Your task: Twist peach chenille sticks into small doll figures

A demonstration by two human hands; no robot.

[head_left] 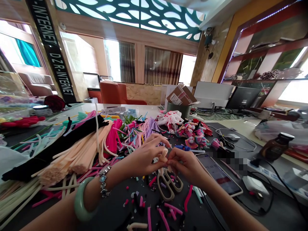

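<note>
My left hand (146,157) and my right hand (185,165) meet over the dark table (115,208). Both pinch a small peach pipe-cleaner piece (164,155) between their fingertips. The left wrist wears a green bangle (80,200) and a beaded bracelet. Beige-handled scissors (168,184) lie flat on the table just below the hands. Short pink and black cut-offs (166,213) are scattered round them.
Bundles of peach (79,154), black (55,146) and pink pipe cleaners lie at the left. A phone (220,175) lies right of my right hand. Small finished fuzzy figures (193,133), a brown bottle (275,147), cables and a power strip (264,170) sit to the right.
</note>
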